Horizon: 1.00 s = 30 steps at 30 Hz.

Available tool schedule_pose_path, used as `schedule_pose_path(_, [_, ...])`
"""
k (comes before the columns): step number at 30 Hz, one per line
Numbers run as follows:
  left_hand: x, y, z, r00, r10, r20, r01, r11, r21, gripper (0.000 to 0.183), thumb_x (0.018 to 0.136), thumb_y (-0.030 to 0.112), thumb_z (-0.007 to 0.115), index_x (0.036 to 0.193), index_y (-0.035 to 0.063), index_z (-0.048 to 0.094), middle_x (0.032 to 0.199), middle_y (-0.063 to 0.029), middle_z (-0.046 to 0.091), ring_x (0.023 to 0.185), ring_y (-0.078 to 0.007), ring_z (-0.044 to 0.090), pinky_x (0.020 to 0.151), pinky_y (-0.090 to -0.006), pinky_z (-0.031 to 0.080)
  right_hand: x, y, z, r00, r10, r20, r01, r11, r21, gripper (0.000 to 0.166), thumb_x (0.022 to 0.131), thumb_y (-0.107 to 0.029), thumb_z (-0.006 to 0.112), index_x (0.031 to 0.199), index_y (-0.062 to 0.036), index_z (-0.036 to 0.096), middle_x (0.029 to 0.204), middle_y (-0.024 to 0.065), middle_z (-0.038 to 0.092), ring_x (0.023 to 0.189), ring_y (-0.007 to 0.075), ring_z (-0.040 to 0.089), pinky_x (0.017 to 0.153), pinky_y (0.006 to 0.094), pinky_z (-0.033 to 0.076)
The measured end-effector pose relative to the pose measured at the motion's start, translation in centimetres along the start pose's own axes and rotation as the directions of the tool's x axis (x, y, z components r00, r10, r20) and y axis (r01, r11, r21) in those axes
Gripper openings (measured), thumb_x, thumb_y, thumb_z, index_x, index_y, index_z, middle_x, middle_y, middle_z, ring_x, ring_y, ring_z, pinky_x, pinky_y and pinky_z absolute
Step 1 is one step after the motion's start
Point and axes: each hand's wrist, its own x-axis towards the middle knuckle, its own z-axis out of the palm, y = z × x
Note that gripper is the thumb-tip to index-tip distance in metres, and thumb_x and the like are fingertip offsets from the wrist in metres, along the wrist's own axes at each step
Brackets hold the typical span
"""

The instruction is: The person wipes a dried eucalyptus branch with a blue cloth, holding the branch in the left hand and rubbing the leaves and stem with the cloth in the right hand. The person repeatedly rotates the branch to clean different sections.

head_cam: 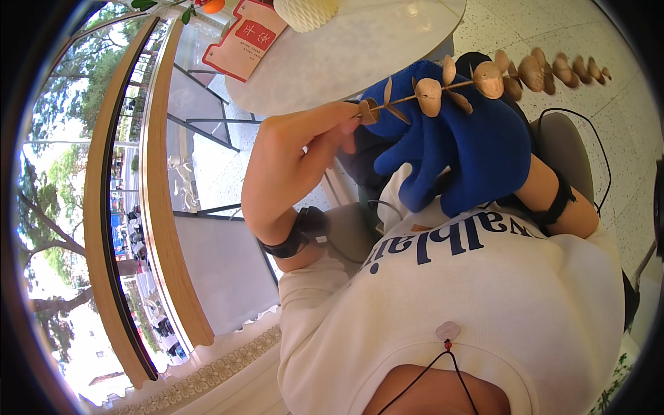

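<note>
My left hand (332, 129) holds the stem end of a gold-coloured artificial or dried eucalyptus branch (430, 97) between thumb and fingers. The branch reaches across to the right, its round leaves spaced along a thin stem. Under it, over my lap, is a blue plush thing (482, 140) with several thick, rounded lobes. My right forearm runs up to the edge of this plush. The right hand itself is hidden by it, and I cannot tell whether it is inside or behind.
Ahead stands a round pale table (358, 57) with a red-edged card (246, 39) bearing writing and a cream textured vase or shade (306, 11). A grey chair seat (565, 145) and a black cable (596, 135) are at the right. A wood-framed window (155, 181) lines the left.
</note>
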Motion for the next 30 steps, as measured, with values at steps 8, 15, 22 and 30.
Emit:
schedule_pose_path(8, [0.0,0.4,0.1,0.965,-0.023,-0.261,0.033,0.999,0.033,0.019,0.084,-0.006,0.059,0.097,0.0001,0.07,0.074,-0.0064,0.069,0.056,-0.0101,0.057,0.051,-0.0215,0.044,1.0,1.7,0.6,0.992,-0.122,0.044,0.07,0.793,0.605,0.099,0.052,-0.022,0.091,0.134,0.0055,0.042,0.129,0.0143,0.054,0.093,0.0223,0.065,0.081,0.0312,0.052])
schedule_pose_path(15, [0.2,0.4,0.2,0.916,0.197,-0.35,-0.079,0.943,0.324,0.026,0.078,-0.009,0.061,0.099,0.0022,0.071,0.078,-0.0078,0.07,0.063,-0.0142,0.064,0.055,-0.0226,0.048,0.8,2.1,1.7,0.995,-0.071,0.064,0.016,0.787,0.617,0.094,0.058,-0.029,0.086,0.136,0.0011,0.043,0.131,0.0132,0.053,0.1,0.0223,0.061,0.084,0.0327,0.049])
schedule_pose_path(22, [0.3,0.4,0.1,0.92,0.268,-0.286,-0.159,0.922,0.353,0.027,0.075,-0.006,0.065,0.098,0.0043,0.072,0.079,-0.0083,0.07,0.066,-0.0171,0.066,0.056,-0.0236,0.049,-0.2,2.5,2.3,0.999,-0.03,0.021,0.023,0.96,0.279,0.088,0.065,-0.035,0.082,0.139,-0.0034,0.043,0.132,0.0122,0.051,0.108,0.0224,0.057,0.088,0.0342,0.047])
schedule_pose_path(30, [0.0,0.2,0.4,0.935,0.243,-0.259,-0.153,0.934,0.324,0.025,0.075,-0.005,0.067,0.098,0.0051,0.073,0.079,-0.008,0.071,0.066,-0.0173,0.066,0.057,-0.0232,0.05,-0.6,-0.8,0.6,0.999,-0.04,-0.037,0.026,0.946,-0.323,0.08,0.066,-0.038,0.081,0.135,-0.0106,0.051,0.133,0.0142,0.05,0.108,0.036,0.055,0.089,0.0394,0.048])
